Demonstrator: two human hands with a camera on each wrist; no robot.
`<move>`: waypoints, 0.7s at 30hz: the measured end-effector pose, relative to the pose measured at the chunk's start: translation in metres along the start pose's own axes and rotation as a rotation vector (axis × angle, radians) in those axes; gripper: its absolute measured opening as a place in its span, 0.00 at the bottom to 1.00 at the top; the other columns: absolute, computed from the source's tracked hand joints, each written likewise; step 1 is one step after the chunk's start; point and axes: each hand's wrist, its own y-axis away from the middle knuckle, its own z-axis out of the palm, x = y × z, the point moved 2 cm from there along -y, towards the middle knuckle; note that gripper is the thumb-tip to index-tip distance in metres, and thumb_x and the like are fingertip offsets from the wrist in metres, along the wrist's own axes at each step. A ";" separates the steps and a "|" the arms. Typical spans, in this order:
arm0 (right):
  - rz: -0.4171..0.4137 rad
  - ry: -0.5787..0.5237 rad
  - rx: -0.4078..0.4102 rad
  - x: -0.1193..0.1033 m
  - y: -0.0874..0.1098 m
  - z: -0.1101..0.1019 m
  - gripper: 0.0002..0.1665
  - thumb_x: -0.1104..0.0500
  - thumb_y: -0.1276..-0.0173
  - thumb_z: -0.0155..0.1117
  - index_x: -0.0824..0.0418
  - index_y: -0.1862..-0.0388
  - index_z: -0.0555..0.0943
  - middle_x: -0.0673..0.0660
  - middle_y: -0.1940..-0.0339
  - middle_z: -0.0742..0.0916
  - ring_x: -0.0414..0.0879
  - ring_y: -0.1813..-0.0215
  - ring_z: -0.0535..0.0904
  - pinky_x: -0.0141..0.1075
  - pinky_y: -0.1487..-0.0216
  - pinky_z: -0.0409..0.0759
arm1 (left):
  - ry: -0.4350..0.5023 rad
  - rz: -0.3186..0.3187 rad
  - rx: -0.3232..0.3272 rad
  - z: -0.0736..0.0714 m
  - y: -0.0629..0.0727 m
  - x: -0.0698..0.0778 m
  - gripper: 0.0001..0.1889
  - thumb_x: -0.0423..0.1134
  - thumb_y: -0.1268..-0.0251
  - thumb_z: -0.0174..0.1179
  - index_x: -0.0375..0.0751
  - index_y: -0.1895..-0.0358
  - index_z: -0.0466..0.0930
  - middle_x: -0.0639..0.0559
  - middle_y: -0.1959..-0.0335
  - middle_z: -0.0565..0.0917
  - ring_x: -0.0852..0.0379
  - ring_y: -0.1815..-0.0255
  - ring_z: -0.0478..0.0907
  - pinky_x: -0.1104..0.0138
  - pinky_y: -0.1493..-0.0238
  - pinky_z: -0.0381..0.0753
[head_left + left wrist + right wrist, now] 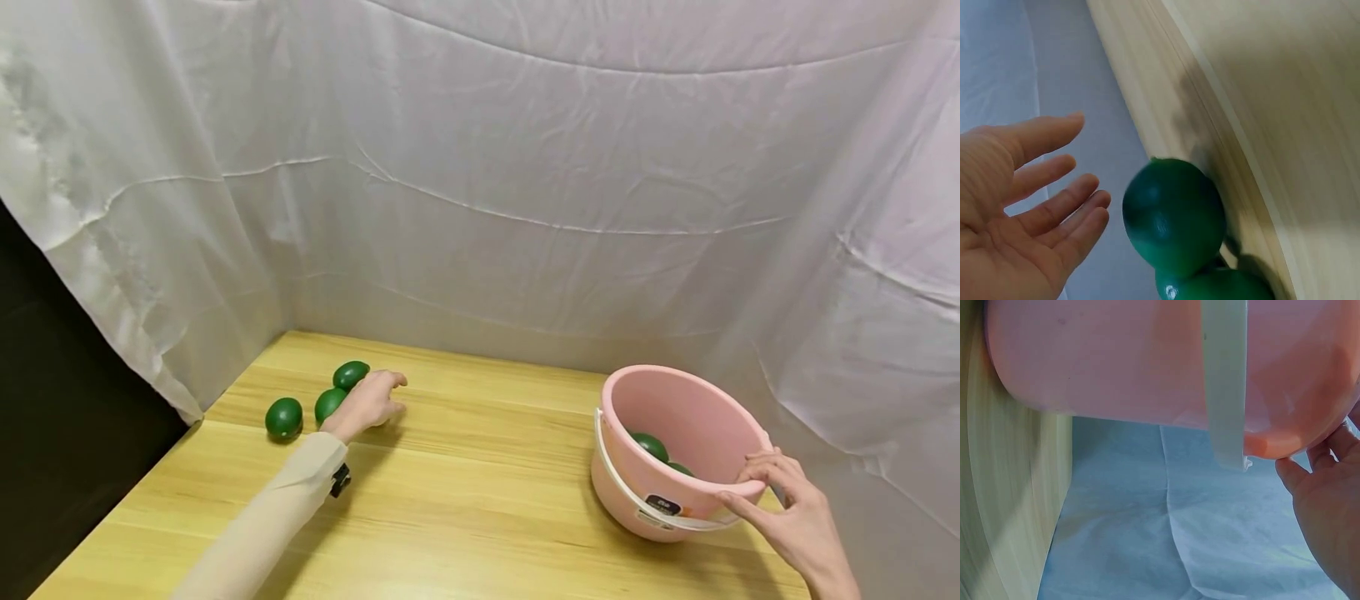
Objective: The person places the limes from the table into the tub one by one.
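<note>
Three smooth, rounded green fruits lie at the left of the table: one to the left, one in the middle and one farther back. Over the back pair reaches my left hand, its fingers loosely bent and nothing in them. In the left wrist view a gap shows between these fingers and the nearer green fruit. At the right, a pink bucket is tilted towards me. My right hand pinches its rim, thumb outside and fingers over the edge. Green fruits show inside, partly hidden by the wall.
The bucket's white handle hangs down along its front. A wooden table carries everything. Pale cloth hangs behind and on both sides, and a dark area lies beyond the table's left edge.
</note>
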 end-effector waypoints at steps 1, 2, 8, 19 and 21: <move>0.000 0.000 0.001 0.000 0.000 0.000 0.20 0.74 0.57 0.78 0.56 0.72 0.79 0.43 0.53 0.79 0.29 0.42 0.69 0.13 0.38 0.59 | -0.005 -0.002 -0.006 -0.001 0.001 -0.001 0.24 0.33 0.40 0.65 0.31 0.40 0.76 0.35 0.40 0.78 0.42 0.44 0.78 0.50 0.43 0.78; 0.001 -0.001 0.001 0.000 0.000 0.000 0.20 0.74 0.56 0.78 0.56 0.72 0.79 0.43 0.53 0.79 0.29 0.42 0.69 0.13 0.38 0.59 | -0.014 -0.002 -0.013 -0.002 0.002 -0.002 0.25 0.33 0.41 0.65 0.30 0.39 0.75 0.34 0.39 0.77 0.41 0.44 0.78 0.49 0.43 0.78; 0.018 0.005 0.000 0.000 0.000 0.000 0.19 0.72 0.55 0.79 0.56 0.72 0.79 0.41 0.52 0.78 0.29 0.42 0.68 0.11 0.40 0.58 | -0.043 -0.014 -0.059 -0.002 0.006 -0.009 0.33 0.30 0.44 0.68 0.27 0.34 0.68 0.30 0.35 0.72 0.34 0.35 0.70 0.46 0.37 0.73; 0.036 -0.005 -0.002 0.003 0.001 0.000 0.18 0.74 0.56 0.78 0.59 0.71 0.80 0.34 0.50 0.77 0.25 0.40 0.66 0.11 0.40 0.59 | -0.100 -0.033 -0.056 0.002 0.008 -0.013 0.31 0.22 0.46 0.62 0.27 0.35 0.69 0.30 0.37 0.73 0.35 0.36 0.72 0.48 0.40 0.75; 0.032 -0.005 0.000 0.003 0.002 0.000 0.18 0.74 0.56 0.78 0.59 0.71 0.80 0.34 0.50 0.77 0.25 0.40 0.66 0.11 0.40 0.59 | -0.113 -0.019 -0.050 0.002 0.009 -0.014 0.29 0.19 0.46 0.58 0.25 0.36 0.69 0.29 0.38 0.74 0.34 0.37 0.71 0.47 0.40 0.75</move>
